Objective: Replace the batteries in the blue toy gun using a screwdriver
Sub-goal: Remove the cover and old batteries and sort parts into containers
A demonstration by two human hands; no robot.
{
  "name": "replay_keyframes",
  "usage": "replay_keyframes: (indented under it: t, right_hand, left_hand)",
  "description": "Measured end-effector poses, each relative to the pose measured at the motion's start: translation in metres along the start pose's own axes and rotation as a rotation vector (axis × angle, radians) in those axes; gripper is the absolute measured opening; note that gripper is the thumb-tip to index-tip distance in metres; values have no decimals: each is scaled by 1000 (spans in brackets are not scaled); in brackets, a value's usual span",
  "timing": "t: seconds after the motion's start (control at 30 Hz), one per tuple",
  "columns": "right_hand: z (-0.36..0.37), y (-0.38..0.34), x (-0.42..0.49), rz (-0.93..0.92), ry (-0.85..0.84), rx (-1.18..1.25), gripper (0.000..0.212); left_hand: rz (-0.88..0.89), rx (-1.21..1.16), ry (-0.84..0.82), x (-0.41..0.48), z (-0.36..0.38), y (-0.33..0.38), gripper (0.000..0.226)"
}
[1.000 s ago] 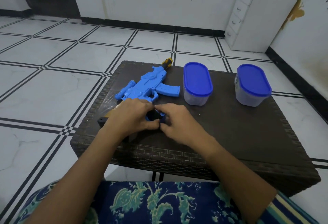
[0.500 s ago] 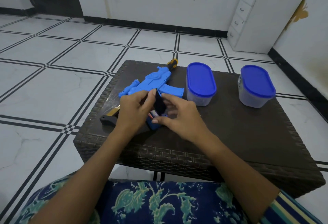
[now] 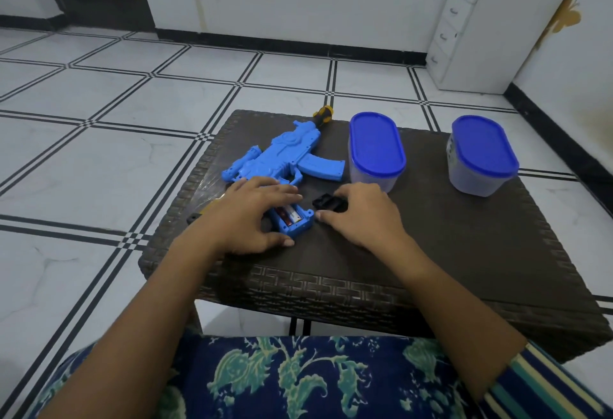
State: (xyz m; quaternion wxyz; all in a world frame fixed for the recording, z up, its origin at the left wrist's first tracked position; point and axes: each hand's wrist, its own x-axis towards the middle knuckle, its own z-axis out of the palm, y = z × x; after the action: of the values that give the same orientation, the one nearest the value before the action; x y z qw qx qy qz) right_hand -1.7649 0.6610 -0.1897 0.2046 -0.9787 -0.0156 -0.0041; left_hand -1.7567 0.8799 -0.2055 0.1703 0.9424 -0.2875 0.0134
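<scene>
**Caller:** Fingers [image 3: 285,190] of the left hand [image 3: 247,216] are spread flat over the blue toy gun [image 3: 282,159], pinning its grip; the open battery compartment [image 3: 293,219] shows batteries [image 3: 291,214] seated inside.

**Analyst:** And just to the right?

**Caller:** The right hand [image 3: 360,216] curls loosely onto the black cover [image 3: 330,203] lying on the surface [image 3: 447,252], touching rather than gripping it.

**Analyst:** So the cover's off. Old cells or new, I can't tell; closing and screwing look to be ahead.

**Caller:** The screwdriver [image 3: 323,115] waits behind the muzzle. Two blue-lidded tubs [image 3: 376,149] stand right, white tiled floor [image 3: 99,153] around, white drawers [image 3: 464,27] in the far corner.
</scene>
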Motion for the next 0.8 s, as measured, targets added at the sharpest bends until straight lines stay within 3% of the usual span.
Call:
replay_keyframes:
  t: [0.13, 0.33, 0.5, 0.57, 0.63, 0.77, 0.8]
  right_hand:
    - [-13, -1, -4, -9, 38, -52, 68]
    - [-21, 20, 1, 175, -73, -107, 45]
    - [-24, 16, 3, 177, -120, -58, 22]
    - [-32, 11, -3, 154, -57, -27, 22]
    - [-42, 1, -10, 125, 107, 111, 26]
    - [-54, -20, -16, 79, 255, 949, 9]
    - [-52, -21, -15, 52, 256, 1055, 14]
  left_hand:
    - [-13, 29, -30, 3, -3, 3, 75]
    - [-71, 185, 9, 5, -2, 22, 74]
    - [-92, 209, 33, 4, 3, 26, 75]
    - [-107, 182, 25, 4, 6, 27, 75]
    - [-102, 161, 32, 3, 8, 28, 75]
    - [-36, 182, 17, 1, 12, 29, 73]
    - [-33, 177, 1, 2, 12, 30, 74]
